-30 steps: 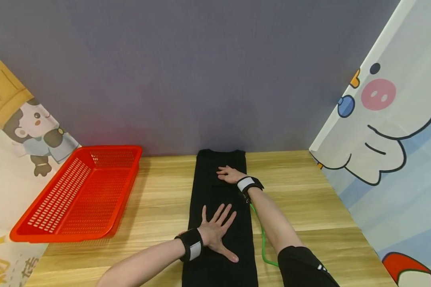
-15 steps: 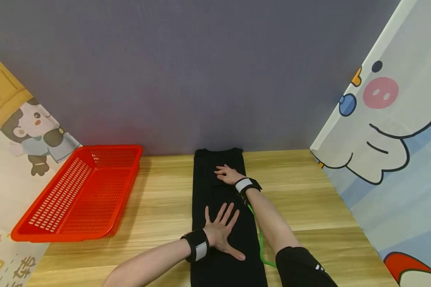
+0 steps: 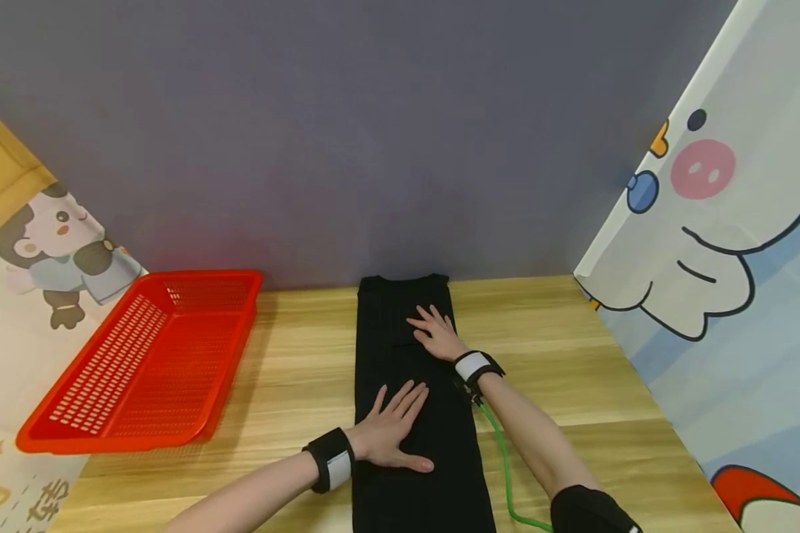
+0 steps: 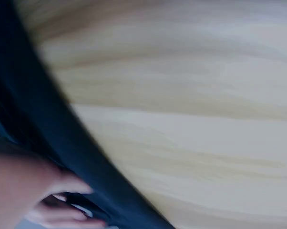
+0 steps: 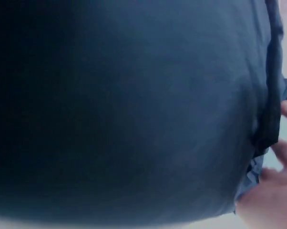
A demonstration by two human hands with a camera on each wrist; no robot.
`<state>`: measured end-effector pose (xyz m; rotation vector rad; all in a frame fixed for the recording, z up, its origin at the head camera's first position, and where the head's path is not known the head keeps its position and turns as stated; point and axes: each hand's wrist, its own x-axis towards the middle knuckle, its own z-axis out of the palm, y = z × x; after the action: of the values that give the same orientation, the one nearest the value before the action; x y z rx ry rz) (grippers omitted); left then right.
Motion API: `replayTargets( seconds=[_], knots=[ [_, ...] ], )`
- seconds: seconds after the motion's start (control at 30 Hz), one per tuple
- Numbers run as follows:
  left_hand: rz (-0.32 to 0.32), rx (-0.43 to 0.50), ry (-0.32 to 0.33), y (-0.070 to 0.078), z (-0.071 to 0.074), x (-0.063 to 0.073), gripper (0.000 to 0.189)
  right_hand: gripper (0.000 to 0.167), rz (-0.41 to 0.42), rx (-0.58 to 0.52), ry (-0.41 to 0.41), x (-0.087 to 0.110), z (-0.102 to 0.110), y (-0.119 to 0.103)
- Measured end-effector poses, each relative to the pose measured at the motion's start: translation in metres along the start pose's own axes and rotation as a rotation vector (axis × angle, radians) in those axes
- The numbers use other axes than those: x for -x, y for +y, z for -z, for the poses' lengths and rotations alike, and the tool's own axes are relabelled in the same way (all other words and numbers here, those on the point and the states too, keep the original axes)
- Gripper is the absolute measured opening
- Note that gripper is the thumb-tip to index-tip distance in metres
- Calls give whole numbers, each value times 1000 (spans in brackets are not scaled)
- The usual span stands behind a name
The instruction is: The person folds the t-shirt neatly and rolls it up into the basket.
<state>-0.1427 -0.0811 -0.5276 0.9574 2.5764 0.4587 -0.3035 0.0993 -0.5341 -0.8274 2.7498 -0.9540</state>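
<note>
Folded black garment (image 3: 423, 507) is lying on bench (image 3: 300, 355), long axis running fore-and-aft; left grip (image 3: 383, 433), fingers spread, is resting on nearer stretch of cloth; right grip (image 3: 440, 340), fingers also apart, is resting closer to far end.

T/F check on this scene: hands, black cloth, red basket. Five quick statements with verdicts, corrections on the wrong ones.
1. The left hand and right hand both overlap the black cloth in the head view. True.
2. The right hand is nearer the person's body than the left hand. False: it is farther out along the black cloth.
3. The red basket sits to the left of the black cloth. True.
4. The red basket touches the black cloth. False: they are apart, with wooden table showing between them.
5. A green cable trails from the right wrist. True.
</note>
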Motion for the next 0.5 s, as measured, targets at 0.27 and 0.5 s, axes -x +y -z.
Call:
replayTargets(
  seconds=[0.27, 0.5],
  knots=[
    [-137, -110, 67, -9, 6, 28, 96, 35, 87, -31, 147, 52, 5, -8],
    [-265, -199, 182, -7, 0, 51, 38, 15, 153, 82, 119, 102, 5, -18]
  ],
)
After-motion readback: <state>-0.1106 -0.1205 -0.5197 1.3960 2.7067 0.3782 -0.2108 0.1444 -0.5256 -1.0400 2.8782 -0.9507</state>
